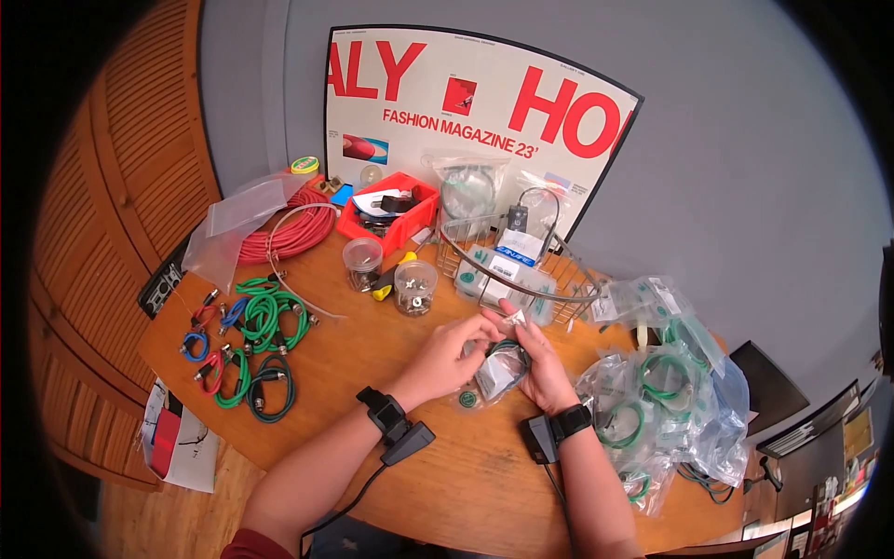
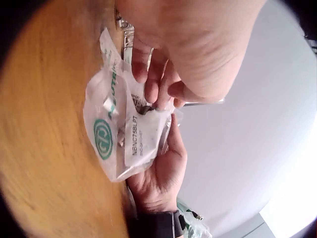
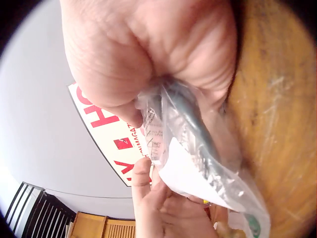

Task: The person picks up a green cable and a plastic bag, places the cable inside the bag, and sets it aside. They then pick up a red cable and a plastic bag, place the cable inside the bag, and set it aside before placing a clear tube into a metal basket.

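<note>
A clear plastic bag (image 1: 498, 374) with green print is held between both hands over the table's middle. Inside it show a white label marked NBNC75BLP7 (image 2: 138, 136) and a dark green coiled cable (image 3: 190, 116). My right hand (image 1: 543, 368) grips the bag from the right, the cable running under its palm. My left hand (image 1: 452, 352) bends its fingers at the bag's upper edge, thumb close to the fingertips. A small dark piece (image 2: 145, 109) shows just beneath those fingertips.
Several bagged cables (image 1: 643, 410) pile up at the right. Loose green, red and blue cables (image 1: 270, 317) lie left. Behind the hands stand a wire basket (image 1: 568, 279), a red bin (image 1: 419, 210) and two clear tubs, one with small metal parts (image 1: 414, 289). A red cable coil (image 1: 298, 233) sits back left.
</note>
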Demonstrator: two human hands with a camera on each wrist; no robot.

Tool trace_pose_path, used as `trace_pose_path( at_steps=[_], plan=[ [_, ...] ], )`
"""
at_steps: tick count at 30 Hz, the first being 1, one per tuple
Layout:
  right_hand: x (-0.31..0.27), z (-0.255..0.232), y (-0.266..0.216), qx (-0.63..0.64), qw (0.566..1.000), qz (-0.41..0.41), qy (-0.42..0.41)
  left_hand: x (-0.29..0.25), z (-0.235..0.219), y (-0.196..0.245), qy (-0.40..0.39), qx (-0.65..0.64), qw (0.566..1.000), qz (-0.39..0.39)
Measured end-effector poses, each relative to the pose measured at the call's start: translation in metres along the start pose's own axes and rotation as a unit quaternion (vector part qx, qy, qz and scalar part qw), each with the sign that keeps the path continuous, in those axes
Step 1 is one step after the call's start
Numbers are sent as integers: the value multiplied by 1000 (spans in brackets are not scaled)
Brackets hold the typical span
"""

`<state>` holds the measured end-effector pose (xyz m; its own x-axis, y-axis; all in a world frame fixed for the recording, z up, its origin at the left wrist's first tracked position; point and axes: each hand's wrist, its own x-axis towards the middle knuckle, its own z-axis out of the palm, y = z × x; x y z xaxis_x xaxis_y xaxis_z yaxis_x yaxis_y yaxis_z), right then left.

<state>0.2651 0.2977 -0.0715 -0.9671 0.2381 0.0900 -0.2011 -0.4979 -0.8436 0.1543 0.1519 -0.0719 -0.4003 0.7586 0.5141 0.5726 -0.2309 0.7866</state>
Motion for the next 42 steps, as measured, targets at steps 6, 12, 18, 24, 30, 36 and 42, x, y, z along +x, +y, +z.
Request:
trace_pose_path(
  at_steps=[6,12,18,24,30,36,42],
  plan=[
    [-1,2,-4,48,999,-6,-4,3,-9,7,-2,43,999,1],
    [-3,7,-8,31,999,-1,-24,4,-15,-5,-45,65,996,43],
    [-3,3,-5,41,999,7,-28,0,-14,4,-112,-6,990,-88],
    [-4,6,-7,49,998,19,-17,3,-11,-6,-49,25,998,-31],
    [-5,4,-7,35,999,27,-10,2,-14,5,-70,26,997,-11],
    [-8,14,-13,7,1000,23,-11,0,-12,11,-113,-20,986,-122],
    [-7,15,-5,-58,998,9,-33,-10,13,1,-42,92,995,-4]
  ],
)
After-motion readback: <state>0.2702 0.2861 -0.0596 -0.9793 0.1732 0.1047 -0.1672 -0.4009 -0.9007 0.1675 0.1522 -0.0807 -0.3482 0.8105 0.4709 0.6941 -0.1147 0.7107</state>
